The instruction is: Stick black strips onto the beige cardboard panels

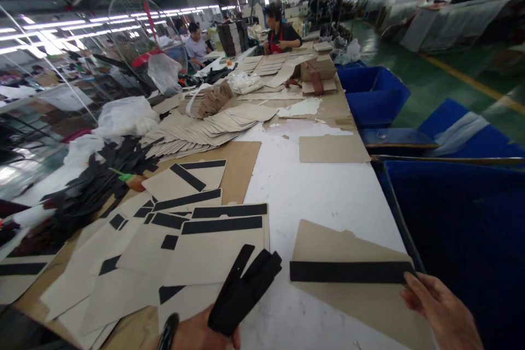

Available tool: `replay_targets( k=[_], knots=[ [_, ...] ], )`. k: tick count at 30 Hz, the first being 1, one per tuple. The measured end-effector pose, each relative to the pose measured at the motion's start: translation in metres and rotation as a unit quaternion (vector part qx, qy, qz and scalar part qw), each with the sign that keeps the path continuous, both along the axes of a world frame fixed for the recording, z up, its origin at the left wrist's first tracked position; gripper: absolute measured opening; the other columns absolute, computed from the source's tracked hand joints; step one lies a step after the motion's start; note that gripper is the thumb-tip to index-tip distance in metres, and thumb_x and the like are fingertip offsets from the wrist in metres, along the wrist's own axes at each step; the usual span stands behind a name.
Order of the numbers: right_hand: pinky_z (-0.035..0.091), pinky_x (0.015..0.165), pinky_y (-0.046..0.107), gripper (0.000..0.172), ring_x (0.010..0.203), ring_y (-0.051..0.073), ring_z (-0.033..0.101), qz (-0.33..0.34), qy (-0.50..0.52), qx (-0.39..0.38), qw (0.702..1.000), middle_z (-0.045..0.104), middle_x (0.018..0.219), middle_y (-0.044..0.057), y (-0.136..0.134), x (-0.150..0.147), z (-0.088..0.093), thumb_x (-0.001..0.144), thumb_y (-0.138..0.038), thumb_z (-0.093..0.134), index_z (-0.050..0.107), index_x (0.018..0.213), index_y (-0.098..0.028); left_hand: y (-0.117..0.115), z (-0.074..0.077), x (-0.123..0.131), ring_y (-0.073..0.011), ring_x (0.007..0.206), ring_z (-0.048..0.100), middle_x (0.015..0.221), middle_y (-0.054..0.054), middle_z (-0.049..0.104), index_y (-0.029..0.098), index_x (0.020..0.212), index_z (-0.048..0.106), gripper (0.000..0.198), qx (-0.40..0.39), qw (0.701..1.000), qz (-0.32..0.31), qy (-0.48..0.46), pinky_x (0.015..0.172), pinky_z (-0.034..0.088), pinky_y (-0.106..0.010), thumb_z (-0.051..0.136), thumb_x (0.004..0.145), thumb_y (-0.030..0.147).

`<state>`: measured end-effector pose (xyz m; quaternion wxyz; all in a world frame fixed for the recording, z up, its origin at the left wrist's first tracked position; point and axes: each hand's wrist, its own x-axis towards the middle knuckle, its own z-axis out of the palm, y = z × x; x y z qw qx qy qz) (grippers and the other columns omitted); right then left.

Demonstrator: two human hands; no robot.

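Observation:
My left hand (203, 333) is at the bottom edge, closed round a fan of several black strips (246, 287) that point up and to the right. My right hand (441, 309) is at the lower right, its fingers pinching the right end of a black strip (348, 272) that lies across a tan card piece (353, 284) on the white table (311, 186). To the left lie several tan card pieces with black strips stuck on them (217, 229).
A heap of loose black strips (94, 180) lies at the left. Stacks of tan card pieces (205, 126) stretch further along the table. Blue bins (459, 219) (371, 93) stand along the right side. Two people sit at the far end (281, 30).

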<state>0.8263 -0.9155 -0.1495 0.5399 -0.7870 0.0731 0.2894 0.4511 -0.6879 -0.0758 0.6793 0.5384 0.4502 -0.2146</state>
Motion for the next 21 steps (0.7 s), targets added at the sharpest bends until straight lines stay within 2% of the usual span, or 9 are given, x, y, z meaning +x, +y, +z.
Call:
replay_targets(
  k=[2,5,7,9,11,14,17,19,21],
  knots=[
    [0.053,0.055,0.028,0.058,0.055,0.020,0.063,-0.022,0.027,0.002,0.999,0.065,0.059,0.001,-0.009,0.000,-0.004,0.045,-0.050,0.076,0.053,0.087,-0.018,-0.006,0.009,0.001,-0.0105,0.047,0.044,0.051,0.006,0.048,0.018,0.080,0.062,0.020,0.126,0.990,-0.062,0.029,0.046,0.036,-0.020,0.053,0.064,0.025],
    [0.053,0.057,0.026,0.059,0.060,0.021,0.065,-0.031,0.055,-0.011,0.998,0.067,0.060,0.003,-0.015,-0.003,-0.007,0.045,-0.052,0.075,0.050,0.088,-0.020,-0.023,0.015,0.030,-0.0159,0.069,0.055,0.075,0.001,0.061,0.021,0.087,0.060,0.020,0.268,0.932,-0.240,0.039,0.063,0.042,-0.024,0.052,0.069,0.019],
    [0.053,0.058,0.026,0.058,0.062,0.022,0.066,-0.022,0.058,-0.032,0.998,0.067,0.061,0.004,-0.016,-0.003,-0.007,0.047,-0.053,0.073,0.050,0.089,-0.021,-0.037,0.009,0.056,-0.0207,0.084,0.058,0.090,-0.005,0.064,0.021,0.093,0.059,0.021,0.320,0.885,-0.338,0.023,0.075,0.043,-0.029,0.052,0.073,0.019],
    [0.053,0.059,0.028,0.058,0.063,0.023,0.066,-0.017,0.060,-0.043,0.997,0.068,0.062,0.004,-0.015,-0.002,-0.003,0.047,-0.055,0.072,0.051,0.089,-0.021,-0.049,-0.001,0.079,-0.0238,0.088,0.059,0.095,-0.009,0.064,0.020,0.097,0.058,0.021,0.352,0.854,-0.384,0.013,0.080,0.043,-0.033,0.048,0.079,0.020],
    [0.053,0.061,0.031,0.060,0.065,0.024,0.066,-0.009,0.057,-0.046,0.997,0.068,0.064,0.005,-0.012,-0.001,0.004,0.046,-0.058,0.071,0.052,0.089,-0.021,-0.056,-0.010,0.093,-0.0264,0.088,0.060,0.094,-0.012,0.064,0.019,0.099,0.057,0.022,0.343,0.850,-0.399,0.012,0.078,0.045,-0.036,0.046,0.081,0.023],
    [0.051,0.057,0.032,0.057,0.060,0.024,0.063,0.066,-0.005,-0.088,0.994,0.064,0.057,0.003,-0.011,0.001,0.018,0.051,-0.065,0.063,0.056,0.086,-0.021,-0.054,-0.012,0.101,-0.0302,0.089,0.061,0.094,-0.012,0.065,0.020,0.099,0.058,0.028,0.261,0.885,-0.384,0.010,0.072,0.046,-0.036,0.051,0.079,0.037],
    [0.047,0.050,0.031,0.052,0.045,0.019,0.053,0.153,-0.076,-0.113,0.979,0.050,0.041,-0.003,-0.019,0.001,0.026,0.062,-0.070,0.051,0.059,0.083,-0.023,-0.043,-0.006,0.097,-0.0294,0.086,0.061,0.090,-0.009,0.066,0.022,0.095,0.058,0.036,0.219,0.915,-0.338,0.009,0.067,0.044,-0.032,0.055,0.074,0.051],
    [0.049,0.053,0.032,0.050,0.046,0.020,0.054,0.161,-0.062,-0.072,0.982,0.053,0.045,-0.002,-0.029,0.001,0.024,0.064,-0.069,0.052,0.061,0.084,-0.024,-0.036,-0.002,0.091,-0.0268,0.081,0.061,0.087,-0.007,0.066,0.023,0.092,0.058,0.036,0.219,0.921,-0.321,0.018,0.064,0.041,-0.029,0.054,0.073,0.053],
    [0.053,0.060,0.035,0.050,0.058,0.023,0.062,0.134,-0.012,0.002,0.991,0.064,0.064,0.003,-0.037,0.000,0.018,0.061,-0.067,0.057,0.062,0.084,-0.024,-0.030,-0.002,0.083,-0.0238,0.077,0.061,0.083,-0.004,0.066,0.024,0.089,0.057,0.031,0.220,0.923,-0.315,0.022,0.061,0.039,-0.026,0.054,0.074,0.051]
  ],
)
